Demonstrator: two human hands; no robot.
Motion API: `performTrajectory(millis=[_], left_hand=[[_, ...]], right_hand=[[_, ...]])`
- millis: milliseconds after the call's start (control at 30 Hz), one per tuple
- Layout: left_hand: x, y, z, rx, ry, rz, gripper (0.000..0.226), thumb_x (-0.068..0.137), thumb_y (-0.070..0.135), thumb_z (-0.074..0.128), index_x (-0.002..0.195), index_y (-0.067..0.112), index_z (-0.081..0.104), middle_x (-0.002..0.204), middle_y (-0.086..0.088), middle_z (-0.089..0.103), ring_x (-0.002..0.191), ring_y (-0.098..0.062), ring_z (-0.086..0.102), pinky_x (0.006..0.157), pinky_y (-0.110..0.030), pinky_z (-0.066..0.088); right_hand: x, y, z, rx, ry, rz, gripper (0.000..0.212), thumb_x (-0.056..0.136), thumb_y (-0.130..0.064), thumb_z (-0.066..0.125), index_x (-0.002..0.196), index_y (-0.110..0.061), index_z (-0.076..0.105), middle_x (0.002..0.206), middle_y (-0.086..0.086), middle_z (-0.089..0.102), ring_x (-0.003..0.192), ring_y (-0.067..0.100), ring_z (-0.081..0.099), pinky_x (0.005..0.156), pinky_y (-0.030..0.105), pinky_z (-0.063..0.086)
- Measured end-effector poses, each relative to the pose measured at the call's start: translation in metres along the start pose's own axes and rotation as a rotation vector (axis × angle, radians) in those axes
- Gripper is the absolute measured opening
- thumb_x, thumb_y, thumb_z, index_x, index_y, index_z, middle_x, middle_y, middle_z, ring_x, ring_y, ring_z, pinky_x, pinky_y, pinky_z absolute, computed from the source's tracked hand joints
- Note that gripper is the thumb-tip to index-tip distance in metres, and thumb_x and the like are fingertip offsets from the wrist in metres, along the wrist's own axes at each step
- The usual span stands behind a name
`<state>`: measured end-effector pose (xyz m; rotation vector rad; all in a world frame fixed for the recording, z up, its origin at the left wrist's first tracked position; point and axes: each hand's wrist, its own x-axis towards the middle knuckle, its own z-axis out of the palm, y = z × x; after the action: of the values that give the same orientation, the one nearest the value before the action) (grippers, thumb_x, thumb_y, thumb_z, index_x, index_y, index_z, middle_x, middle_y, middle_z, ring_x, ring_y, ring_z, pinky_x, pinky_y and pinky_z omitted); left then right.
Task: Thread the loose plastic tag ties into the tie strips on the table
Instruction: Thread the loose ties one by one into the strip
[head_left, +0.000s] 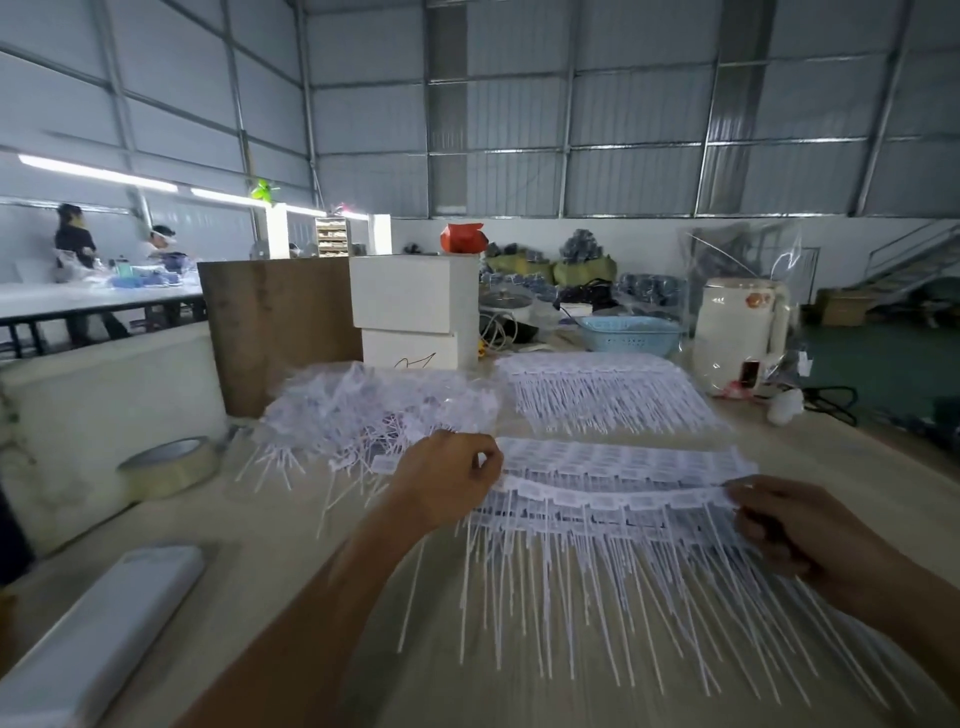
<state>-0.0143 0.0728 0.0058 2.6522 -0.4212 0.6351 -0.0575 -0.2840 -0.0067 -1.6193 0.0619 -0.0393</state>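
Note:
A white tie strip (618, 500) stretches across the table in front of me, its long thin tails hanging toward me. My left hand (447, 480) pinches the strip's left end and my right hand (795, 530) pinches its right end, lifting it slightly above a stack of similar strips (613, 460). A tangled heap of loose plastic tag ties (363, 410) lies to the left, just beyond my left hand. A second stack of threaded strips (602, 384) lies farther back.
A roll of clear tape (169, 465) sits at the left, a flat white box (98, 629) at the near left. Stacked white boxes (415, 312), a brown board (275, 322), a blue basket (631, 332) and a white kettle (737, 332) line the back. People work at a far table.

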Motion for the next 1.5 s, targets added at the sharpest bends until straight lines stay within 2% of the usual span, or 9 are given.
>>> performTrajectory(millis=[133, 233, 400, 633, 767, 900, 1133, 1367, 1500], left_hand=[[0.005, 0.004, -0.02, -0.003, 0.148, 0.015, 0.021, 0.098, 0.036, 0.05, 0.096, 0.032, 0.071, 0.082, 0.012, 0.071, 0.072, -0.011, 0.059, 0.066, -0.027, 0.044], [0.008, 0.021, -0.031, 0.007, 0.22, 0.119, 0.019, 0.098, 0.039, 0.052, 0.108, 0.036, 0.067, 0.099, 0.015, 0.069, 0.093, -0.008, 0.053, 0.087, -0.031, 0.034], [-0.014, 0.082, 0.014, -0.126, -0.123, 0.374, 0.046, 0.097, 0.057, 0.048, 0.138, 0.035, 0.049, 0.134, 0.006, 0.059, 0.125, -0.014, 0.047, 0.104, -0.039, 0.026], [-0.033, 0.105, 0.048, -0.007, 0.052, 0.436, 0.03, 0.099, 0.032, 0.054, 0.126, 0.021, 0.059, 0.11, -0.004, 0.068, 0.105, -0.027, 0.059, 0.084, -0.04, 0.049], [-0.039, 0.101, 0.051, 0.193, 0.108, 0.557, 0.025, 0.099, 0.023, 0.052, 0.122, 0.016, 0.058, 0.105, -0.003, 0.066, 0.098, -0.027, 0.06, 0.075, -0.039, 0.051], [-0.039, 0.101, 0.047, 0.057, 0.023, 0.488, 0.043, 0.086, 0.004, 0.057, 0.127, 0.016, 0.056, 0.115, -0.005, 0.064, 0.106, -0.028, 0.054, 0.08, -0.041, 0.047], [-0.049, 0.096, 0.052, -0.13, 0.048, 0.439, 0.026, 0.097, 0.019, 0.045, 0.117, 0.019, 0.06, 0.106, -0.001, 0.067, 0.096, -0.023, 0.059, 0.076, -0.041, 0.052], [-0.05, 0.095, 0.055, -0.2, 0.061, 0.353, 0.025, 0.1, 0.018, 0.054, 0.121, 0.027, 0.062, 0.109, 0.003, 0.068, 0.098, -0.02, 0.059, 0.076, -0.035, 0.049], [-0.051, 0.095, 0.055, -0.315, 0.004, 0.282, 0.026, 0.1, 0.014, 0.052, 0.086, 0.036, 0.058, 0.086, 0.007, 0.064, 0.08, -0.017, 0.061, 0.073, -0.038, 0.051]], right_hand=[[-0.006, -0.012, -0.001, 0.109, -0.032, -0.006, 0.021, 0.085, -0.019, 0.06, 0.074, -0.007, 0.046, 0.052, 0.004, 0.036, 0.036, 0.008, 0.021, 0.032, 0.018, 0.018], [-0.01, -0.002, 0.011, 0.169, -0.035, 0.112, 0.027, 0.095, -0.014, 0.053, 0.071, -0.009, 0.042, 0.049, 0.003, 0.035, 0.032, 0.007, 0.023, 0.029, 0.017, 0.019], [-0.016, 0.001, 0.034, 0.217, -0.071, 0.105, 0.017, 0.098, -0.013, 0.052, 0.082, -0.009, 0.048, 0.061, 0.009, 0.049, 0.04, 0.009, 0.033, 0.03, 0.018, 0.024], [-0.036, -0.001, 0.048, -0.04, -0.129, -0.062, 0.02, 0.101, -0.019, 0.055, 0.089, -0.005, 0.065, 0.071, 0.02, 0.061, 0.046, 0.017, 0.045, 0.04, 0.026, 0.033], [-0.039, -0.002, 0.051, -0.392, -0.077, -0.27, 0.024, 0.103, -0.025, 0.051, 0.09, -0.01, 0.065, 0.062, 0.012, 0.067, 0.043, 0.02, 0.055, 0.042, 0.028, 0.043], [-0.047, -0.004, 0.052, -0.536, -0.113, -0.431, 0.028, 0.094, -0.045, 0.051, 0.088, -0.021, 0.064, 0.064, 0.009, 0.069, 0.045, 0.025, 0.059, 0.047, 0.028, 0.048], [-0.049, -0.003, 0.056, -0.635, -0.121, -0.611, 0.024, 0.103, -0.022, 0.05, 0.083, -0.016, 0.06, 0.068, 0.002, 0.068, 0.047, 0.018, 0.059, 0.053, 0.025, 0.049], [-0.049, -0.001, 0.057, -0.691, -0.099, -0.694, 0.026, 0.103, -0.023, 0.051, 0.078, -0.025, 0.058, 0.062, -0.007, 0.061, 0.049, 0.012, 0.054, 0.055, 0.019, 0.041], [-0.049, 0.002, 0.057, -0.809, -0.066, -0.791, 0.023, 0.102, -0.019, 0.051, 0.082, -0.028, 0.058, 0.065, -0.009, 0.056, 0.06, 0.013, 0.054, 0.06, 0.024, 0.041]])
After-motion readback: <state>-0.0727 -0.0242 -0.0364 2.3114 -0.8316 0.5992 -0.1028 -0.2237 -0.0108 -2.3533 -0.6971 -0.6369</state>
